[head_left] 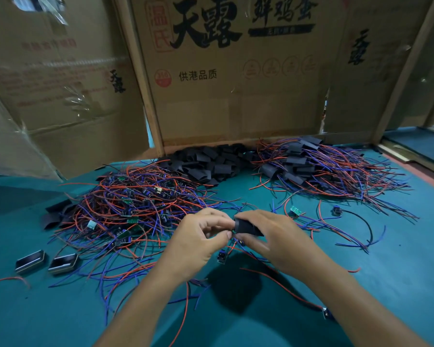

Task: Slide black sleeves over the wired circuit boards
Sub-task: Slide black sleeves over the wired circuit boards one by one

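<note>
Two hands: left hand [198, 236] and right hand [273, 236]. One sleeve [247, 227] is held. Two small tins [47, 262] lie at lower left. Three heaps: bare boards [135, 209] mid left, loose sleeves [211, 164] top middle, sleeved boards [323, 169] upper right.

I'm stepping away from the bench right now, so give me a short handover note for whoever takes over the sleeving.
Right hand grips a black sleeve; left hand pinches at its open end, apparently feeding a board in.
Bare wired boards lie piled on the left, loose sleeves at the back centre, the sleeved pile on the right.
Done: the right pile.
Left: this piece, the large left pile, a few stray boards nearby.
</note>
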`<state>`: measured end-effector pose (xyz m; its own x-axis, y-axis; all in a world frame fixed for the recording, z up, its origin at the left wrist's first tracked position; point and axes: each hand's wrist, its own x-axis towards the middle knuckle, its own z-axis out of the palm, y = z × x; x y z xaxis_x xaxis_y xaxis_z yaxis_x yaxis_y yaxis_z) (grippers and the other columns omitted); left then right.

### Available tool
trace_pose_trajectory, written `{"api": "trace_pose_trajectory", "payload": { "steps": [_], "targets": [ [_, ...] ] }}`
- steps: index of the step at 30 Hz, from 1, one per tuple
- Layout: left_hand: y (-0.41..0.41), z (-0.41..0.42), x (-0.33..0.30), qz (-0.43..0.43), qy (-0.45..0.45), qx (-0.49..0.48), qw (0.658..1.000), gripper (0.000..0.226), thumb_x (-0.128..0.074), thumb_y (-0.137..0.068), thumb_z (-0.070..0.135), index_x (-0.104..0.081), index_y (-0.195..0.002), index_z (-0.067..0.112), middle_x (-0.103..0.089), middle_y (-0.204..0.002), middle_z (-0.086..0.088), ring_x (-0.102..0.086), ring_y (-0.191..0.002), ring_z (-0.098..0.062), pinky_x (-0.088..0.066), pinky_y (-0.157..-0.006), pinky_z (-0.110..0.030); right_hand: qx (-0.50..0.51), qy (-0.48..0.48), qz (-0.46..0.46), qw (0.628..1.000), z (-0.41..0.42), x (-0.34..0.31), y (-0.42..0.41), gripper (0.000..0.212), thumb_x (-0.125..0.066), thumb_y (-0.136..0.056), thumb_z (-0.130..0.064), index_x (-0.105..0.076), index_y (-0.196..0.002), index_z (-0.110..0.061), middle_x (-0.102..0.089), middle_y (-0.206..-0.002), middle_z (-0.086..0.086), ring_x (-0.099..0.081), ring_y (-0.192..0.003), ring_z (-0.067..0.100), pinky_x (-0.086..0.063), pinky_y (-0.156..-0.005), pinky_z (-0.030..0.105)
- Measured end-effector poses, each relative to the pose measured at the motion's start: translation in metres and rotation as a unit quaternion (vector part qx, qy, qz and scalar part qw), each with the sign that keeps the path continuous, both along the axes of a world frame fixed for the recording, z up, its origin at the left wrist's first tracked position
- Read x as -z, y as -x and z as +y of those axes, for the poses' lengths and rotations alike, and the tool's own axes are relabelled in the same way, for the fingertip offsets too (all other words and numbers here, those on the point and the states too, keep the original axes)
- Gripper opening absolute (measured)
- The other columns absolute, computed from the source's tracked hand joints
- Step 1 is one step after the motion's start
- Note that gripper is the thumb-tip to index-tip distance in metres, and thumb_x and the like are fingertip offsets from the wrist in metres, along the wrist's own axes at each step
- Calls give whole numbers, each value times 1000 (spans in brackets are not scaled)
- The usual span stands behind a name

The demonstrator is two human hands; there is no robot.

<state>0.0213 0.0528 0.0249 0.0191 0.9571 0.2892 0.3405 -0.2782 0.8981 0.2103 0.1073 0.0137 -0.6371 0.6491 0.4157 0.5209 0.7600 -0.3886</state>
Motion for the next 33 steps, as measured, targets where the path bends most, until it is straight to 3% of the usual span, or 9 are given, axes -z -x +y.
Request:
{"api": "trace_pose_trajectory", "payload": {
  "steps": [3, 7, 11, 15, 18, 21, 25, 30, 33],
  "targets": [
    [2, 0, -1, -37, 55, -11, 998, 22, -67, -85, -12, -78, -88, 8, -64, -98, -2, -61, -86, -17, -51, -87, -47, -6, -7, -25, 1000, -1, 1, 2, 32, -52, -92, -32, -56, -122, -24, -64, -112, -3, -59, -99, 22, -47, -85, 40],
    [4, -1, 1, -114, 121, 11, 986, 19, -61, -90, -10, -76, -94, 1, -65, -102, -3, -68, -82, -11, -56, -79, -25, 3, -32, -65, 997, 0, 1, 3, 24, -52, -91, -26, -55, -115, -24, -63, -108, -5, -57, -95, 22, -39, -75, 34],
    [11, -1, 3, -158, 193, 85, 965, 26, -55, -95, -3, -77, -104, 5, -68, -103, -2, -60, -78, -15, -55, -78, -31, 1, -28, -109, 994, -2, -4, 1, 9, -53, -94, -27, -53, -103, -25, -61, -97, -5, -54, -87, 23, -24, -65, 28],
    [13, -3, 4, -127, 212, 120, 961, 37, -58, -94, 1, -77, -109, 29, -60, -93, -3, -54, -73, -10, -53, -70, -27, 30, -41, -148, 988, -2, -12, 0, 21, -40, -102, -37, -53, -114, -27, -62, -106, -5, -57, -94, 23, -37, -73, 33],
    [22, 1, -1, -138, 127, 77, 979, 32, -58, -96, 7, -77, -109, 29, -67, -86, 3, -59, -75, -9, -52, -69, -22, 51, -45, -165, 984, 12, -29, -2, 22, -37, -103, -39, -53, -113, -28, -63, -107, -6, -60, -96, 23, -44, -78, 37],
    [42, 6, 0, -4, -46, -140, 989, 21, -56, -100, 15, -76, -98, 23, -67, -78, 17, -59, -70, 0, -45, -64, -13, 132, -92, -168, 973, 57, -56, -14, 24, -39, -102, -38, -55, -113, -23, -68, -105, -1, -63, -92, 25, -50, -74, 36],
    [48, 11, 16, 324, -158, -248, 899, 15, -60, -98, 21, -68, -85, 19, -60, -70, 11, -58, -61, -10, -46, -50, -28, 277, -160, -167, 933, 143, -94, -33, 27, -41, -102, -35, -55, -107, -12, -68, -91, 13, -65, -77, 33, -55, -67, 43],
    [55, 23, 25, 386, -160, -266, 869, 27, -65, -94, 22, -56, -68, 20, -46, -47, 9, -41, -37, -12, -29, -34, -26, 327, -238, -216, 888, 201, -104, -24, 44, -57, -92, -41, -44, -124, -13, -61, -119, 15, -56, -108, 34, -44, -91, 45],
    [56, 27, 28, 399, -154, -272, 862, 33, -65, -94, 22, -50, -64, 21, -39, -44, 10, -33, -34, -11, -23, -34, -24, 194, -171, -249, 933, 191, -71, 37, 29, -54, -93, -37, -49, -113, -16, -64, -107, 12, -62, -97, 34, -45, -72, 39]
  ]
}}
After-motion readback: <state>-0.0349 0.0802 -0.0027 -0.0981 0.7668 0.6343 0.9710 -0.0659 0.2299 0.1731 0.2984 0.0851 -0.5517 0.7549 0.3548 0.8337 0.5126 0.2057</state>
